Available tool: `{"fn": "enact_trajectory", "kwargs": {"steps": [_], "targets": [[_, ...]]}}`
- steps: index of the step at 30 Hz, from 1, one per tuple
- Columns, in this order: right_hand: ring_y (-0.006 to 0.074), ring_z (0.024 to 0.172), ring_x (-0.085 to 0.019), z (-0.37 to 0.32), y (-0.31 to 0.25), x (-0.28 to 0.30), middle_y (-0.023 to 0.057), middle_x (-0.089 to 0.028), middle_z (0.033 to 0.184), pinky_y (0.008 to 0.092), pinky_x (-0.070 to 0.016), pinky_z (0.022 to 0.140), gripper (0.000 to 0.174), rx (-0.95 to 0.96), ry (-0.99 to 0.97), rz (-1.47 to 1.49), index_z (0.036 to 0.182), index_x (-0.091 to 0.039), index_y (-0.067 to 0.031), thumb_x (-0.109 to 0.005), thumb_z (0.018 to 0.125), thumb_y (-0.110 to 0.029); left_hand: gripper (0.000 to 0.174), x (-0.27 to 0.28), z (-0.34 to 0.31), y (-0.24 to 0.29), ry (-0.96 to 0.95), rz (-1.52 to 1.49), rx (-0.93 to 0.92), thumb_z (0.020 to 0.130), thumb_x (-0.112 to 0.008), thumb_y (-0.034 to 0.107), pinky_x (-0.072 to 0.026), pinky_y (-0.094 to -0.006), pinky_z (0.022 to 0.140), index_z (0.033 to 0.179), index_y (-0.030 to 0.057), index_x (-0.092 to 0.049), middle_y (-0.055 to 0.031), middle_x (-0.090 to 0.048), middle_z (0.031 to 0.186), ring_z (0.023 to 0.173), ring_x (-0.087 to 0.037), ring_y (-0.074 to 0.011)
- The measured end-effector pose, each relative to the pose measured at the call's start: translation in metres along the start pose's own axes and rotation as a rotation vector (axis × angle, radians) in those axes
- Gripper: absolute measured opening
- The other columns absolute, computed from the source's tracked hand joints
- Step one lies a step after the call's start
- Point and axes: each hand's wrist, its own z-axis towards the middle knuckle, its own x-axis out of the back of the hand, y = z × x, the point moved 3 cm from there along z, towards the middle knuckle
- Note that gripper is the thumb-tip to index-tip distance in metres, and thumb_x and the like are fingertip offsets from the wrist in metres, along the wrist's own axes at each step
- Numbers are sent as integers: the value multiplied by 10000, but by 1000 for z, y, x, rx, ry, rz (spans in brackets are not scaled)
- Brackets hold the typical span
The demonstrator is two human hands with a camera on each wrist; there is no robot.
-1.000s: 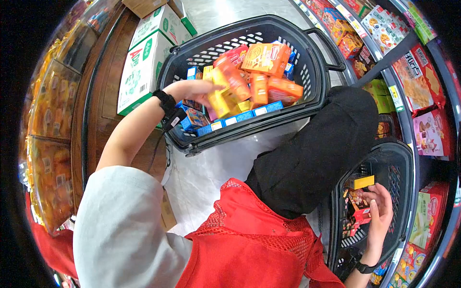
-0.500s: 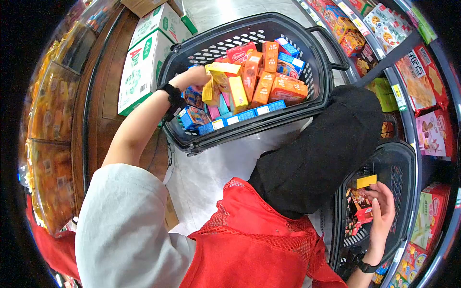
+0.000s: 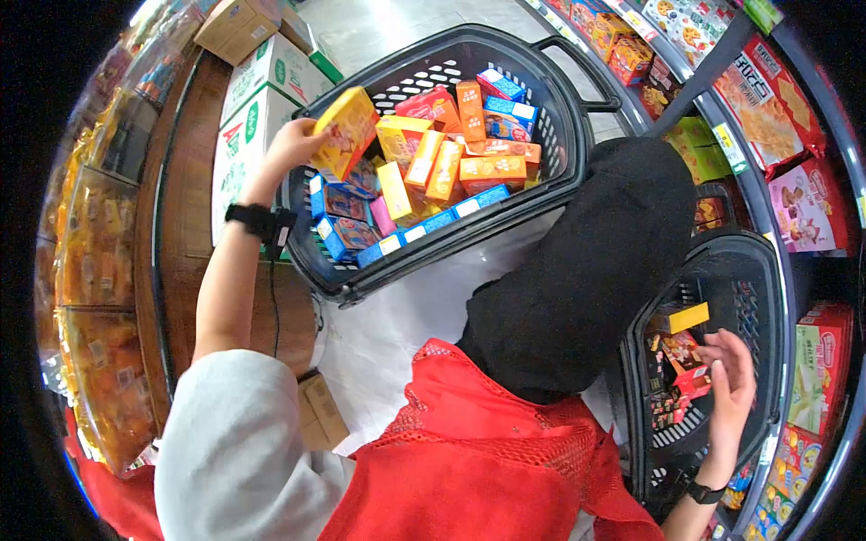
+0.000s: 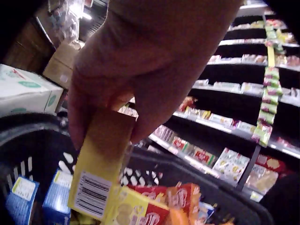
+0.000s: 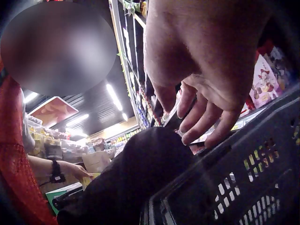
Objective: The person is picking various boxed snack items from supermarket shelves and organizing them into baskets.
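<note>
My left hand [image 3: 290, 149] pinches a yellow snack box [image 3: 348, 133] at its edge, holding it tilted over the left end of a large black basket [image 3: 561, 158]. In the left wrist view thumb and fingers clasp the box's top, and a barcode [image 4: 93, 193] shows on its narrow side. Below it the basket holds several boxes: yellow, orange [image 3: 492, 171], red and blue [image 3: 350, 236]. My right hand [image 3: 732, 374] hangs over a smaller black basket [image 3: 753, 261], fingers loosely bent with nothing in them. Beside its fingertips lie a yellow box [image 3: 684, 317] and small red packs [image 3: 693, 382].
White and green cartons [image 3: 257, 135] stand left of the large basket, by a brown wooden display [image 3: 194, 307] with clear bins [image 3: 99, 252]. Snack shelves [image 3: 758, 194] line the right side. A bent knee in black [image 3: 577, 279] lies between the baskets.
My left hand has lifted the yellow box up and left from among the other boxes. An orange box at the back has tipped upright. The right hand has stayed over the smaller basket.
</note>
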Motion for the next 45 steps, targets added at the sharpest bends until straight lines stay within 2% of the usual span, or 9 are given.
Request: {"fn": "enact_trajectory", "kwargs": {"steps": [5, 16, 22, 25, 29, 36, 40, 43, 45], "targets": [[194, 960, -554, 9, 4, -12, 125, -554, 1052, 314, -408, 881, 344, 9, 24, 72, 1169, -449, 34, -450, 826, 0, 430, 62, -64, 43, 1, -494, 38, 877, -496, 392, -505, -249, 719, 1118, 38, -544, -24, -600, 973, 855, -585, -91], [204, 958, -560, -8, 14, 4, 134, -548, 1071, 318, -414, 876, 341, 48, 46, 136, 1173, -445, 24, -463, 834, -13, 336, 56, -112, 147, -96, -610, -250, 883, -521, 269, -483, -233, 714, 1131, 41, -520, -16, -594, 980, 893, -567, -83], [202, 918, -573, -12, -5, -11, 125, -564, 1050, 321, -444, 832, 362, 8, 3, 367, 1153, -457, 7, -538, 839, -153, 323, 34, -189, 231, 632, 33, -1235, 629, -650, -54, -455, -383, 866, 935, 47, -634, -96, -557, 919, 917, -555, -249], [298, 967, -557, -15, -15, -35, 182, -485, 1156, 379, -466, 821, 493, -59, -175, 867, 1218, -388, 0, -580, 798, -172, 284, 19, -214, 246, 607, 60, -1522, 598, -675, -21, -398, -487, 928, 868, 66, -664, -87, -541, 931, 955, -536, -249], [289, 1074, -498, -14, -18, -54, 176, -407, 1256, 370, -423, 884, 588, -26, -256, 892, 1311, -267, -25, -553, 830, -205, 312, -1, -236, 255, 575, 67, -1814, 604, -685, 2, -413, -468, 925, 887, 123, -632, -39, -470, 943, 947, -528, -202], [193, 1126, -459, -23, -12, -54, 117, -412, 1258, 340, -373, 951, 530, -56, -182, 879, 1292, -283, 14, -519, 858, -176, 209, -37, -253, 265, 467, -45, -2045, 680, -624, 49, -484, -369, 860, 866, 141, -597, -36, -471, 927, 949, -525, -195], [162, 977, -534, -14, 2, -7, 84, -551, 1045, 303, -415, 883, 419, -23, 299, 804, 1226, -403, 23, -511, 847, -118, 138, -47, -281, 273, 215, -14, -2128, 762, -542, 95, -479, -367, 874, 893, 101, -585, -54, -502, 919, 933, -546, -207], [160, 925, -559, -6, 14, 25, 109, -560, 1029, 291, -425, 854, 414, 60, 199, 377, 1249, -384, 8, -460, 890, -184, 277, -57, -260, 262, 149, -5, -1875, 762, -569, 178, -440, -388, 913, 1027, 97, -550, -82, -503, 1058, 1044, -505, -250], [190, 1001, -534, 1, 17, 5, 138, -536, 1090, 310, -422, 869, 468, -26, 176, 549, 1293, -316, -11, -437, 906, -245, 377, -66, -255, 266, 129, 7, -1743, 745, -602, 231, -416, -406, 935, 1092, 105, -527, -91, -491, 1138, 1109, -470, -269]]}}
